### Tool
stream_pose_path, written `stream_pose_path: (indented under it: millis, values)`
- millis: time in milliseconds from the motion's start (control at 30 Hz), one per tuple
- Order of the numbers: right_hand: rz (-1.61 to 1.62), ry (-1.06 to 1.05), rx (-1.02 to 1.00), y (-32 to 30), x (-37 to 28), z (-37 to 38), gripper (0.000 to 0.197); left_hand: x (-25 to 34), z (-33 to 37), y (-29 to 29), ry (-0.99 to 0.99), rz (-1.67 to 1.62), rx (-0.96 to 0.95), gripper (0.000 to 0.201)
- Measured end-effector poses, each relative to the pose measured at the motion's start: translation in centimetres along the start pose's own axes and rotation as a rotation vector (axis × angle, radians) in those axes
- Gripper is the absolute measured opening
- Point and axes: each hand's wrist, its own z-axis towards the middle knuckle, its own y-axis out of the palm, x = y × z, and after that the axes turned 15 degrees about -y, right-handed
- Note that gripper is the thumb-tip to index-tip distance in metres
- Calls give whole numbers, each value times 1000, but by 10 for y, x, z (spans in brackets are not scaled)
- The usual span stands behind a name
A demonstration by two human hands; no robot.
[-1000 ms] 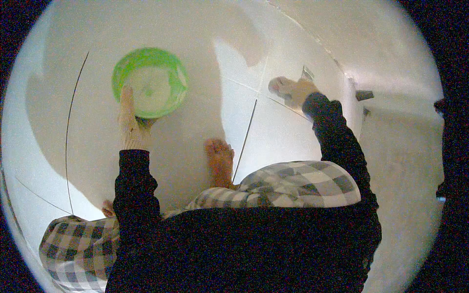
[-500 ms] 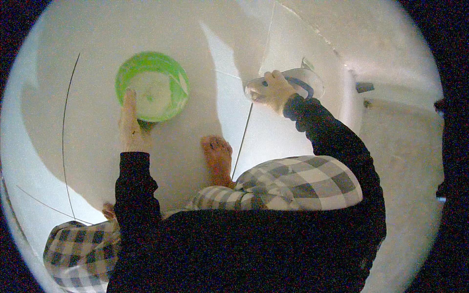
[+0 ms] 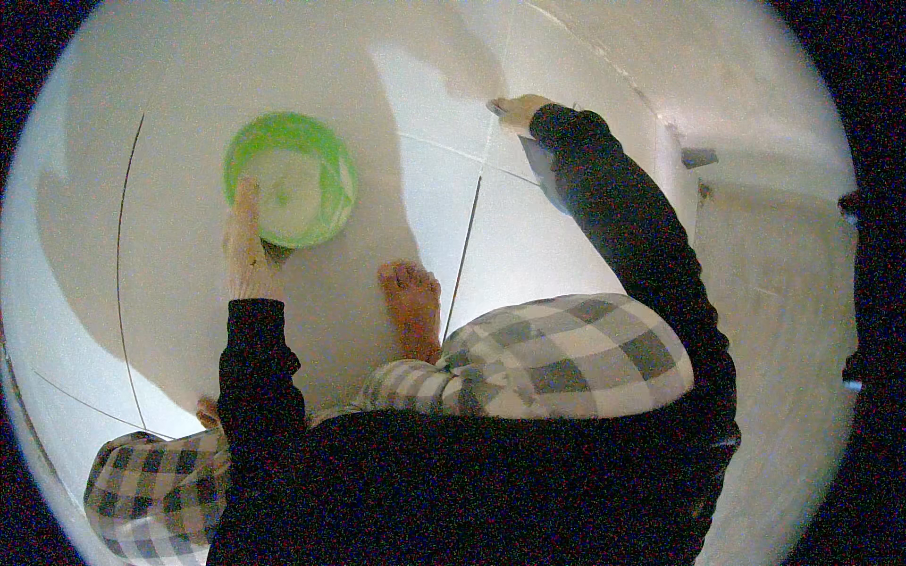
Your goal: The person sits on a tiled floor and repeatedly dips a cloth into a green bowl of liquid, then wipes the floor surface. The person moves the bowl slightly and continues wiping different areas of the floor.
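Note:
A round green bowl (image 3: pixel 340 179) with a pale, whitish inside is tilted toward me at the left. My left hand (image 3: pixel 247 222) grips its near-left rim, the thumb laid over the inside and the other fingers hidden beneath. Farther out on the right, my right hand (image 3: pixel 522 111) has its fingers curled closed near the tiled floor. Something small and dark shows at its fingertips, too blurred to name. A flat blue-grey shape (image 3: pixel 542 172) peeks out beside my right forearm; whether the hand holds it, I cannot tell.
Pale tiles with dark joints make up the floor (image 3: pixel 444 179), partly under my shadow. My bare foot (image 3: pixel 412 307) and checked trousers (image 3: pixel 566 354) are below the hands. A low ledge (image 3: pixel 672 179) and a small dark block (image 3: pixel 699 158) stand at the right.
My right hand has moved farther away from me. The shiny oval thing and dark curved band seen by it are now mostly out of sight. The left hand keeps its grip on the bowl.

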Motion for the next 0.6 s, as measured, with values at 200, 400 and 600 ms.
stream_pose_path:
  millis: [200,400,600]
  values:
    - [109,50,-111,70,-27,17,46,-4,-11,-1,-7,65,35,60]
    - [344,-367,-438,92,-118,-101,57,-1,-8,0,-4,119,42,60]
    - [17,-235,16,32,-81,-136,70,-7,-21,8,32,179,77,60]
